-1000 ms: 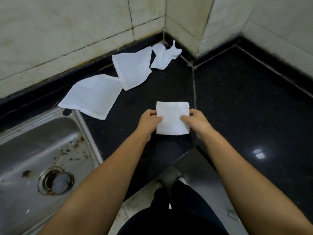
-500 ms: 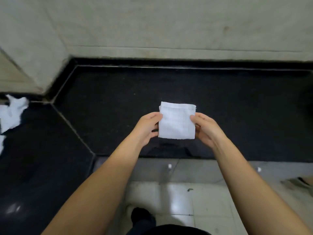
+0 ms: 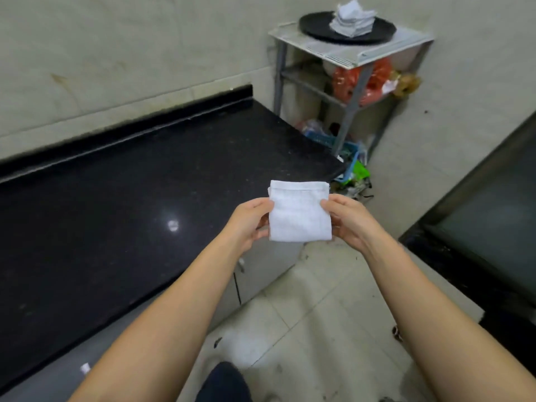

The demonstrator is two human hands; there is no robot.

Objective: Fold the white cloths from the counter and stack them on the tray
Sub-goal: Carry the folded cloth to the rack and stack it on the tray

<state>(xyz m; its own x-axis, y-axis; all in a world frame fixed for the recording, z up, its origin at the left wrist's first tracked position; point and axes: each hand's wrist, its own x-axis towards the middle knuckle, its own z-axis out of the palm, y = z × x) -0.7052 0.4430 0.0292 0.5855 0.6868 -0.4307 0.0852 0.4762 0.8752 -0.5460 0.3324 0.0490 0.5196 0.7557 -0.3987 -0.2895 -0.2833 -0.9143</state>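
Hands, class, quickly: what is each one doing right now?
Left hand: holding the folded cloth by its left edge.
Right hand: holding its right edge.

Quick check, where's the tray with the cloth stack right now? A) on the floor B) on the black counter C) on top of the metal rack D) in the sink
C: the black tray with the stack of cloths sits on top of the metal rack, beyond the end of the counter.
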